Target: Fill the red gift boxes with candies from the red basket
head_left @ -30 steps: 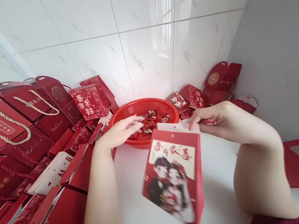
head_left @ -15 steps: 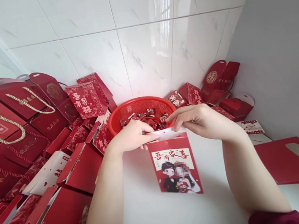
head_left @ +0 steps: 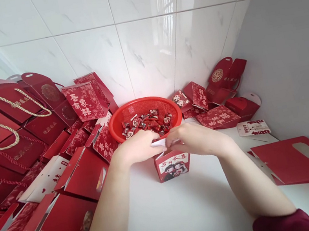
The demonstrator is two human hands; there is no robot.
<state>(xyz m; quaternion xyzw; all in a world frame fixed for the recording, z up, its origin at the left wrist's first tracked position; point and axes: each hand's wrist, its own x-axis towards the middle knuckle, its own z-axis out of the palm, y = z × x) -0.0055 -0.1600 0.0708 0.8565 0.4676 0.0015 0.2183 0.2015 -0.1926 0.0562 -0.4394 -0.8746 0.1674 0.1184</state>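
Red basket (head_left: 141,108) behind small box (head_left: 173,165), box pile (head_left: 29,153) leftward

- The small red cardboard box with a cartoon couple (head_left: 173,165) now stands on the white counter (head_left: 189,213), no longer lifted and tilted.
- The left hand (head_left: 138,148) and right hand (head_left: 194,139) have come together, pinching its white top flaps.
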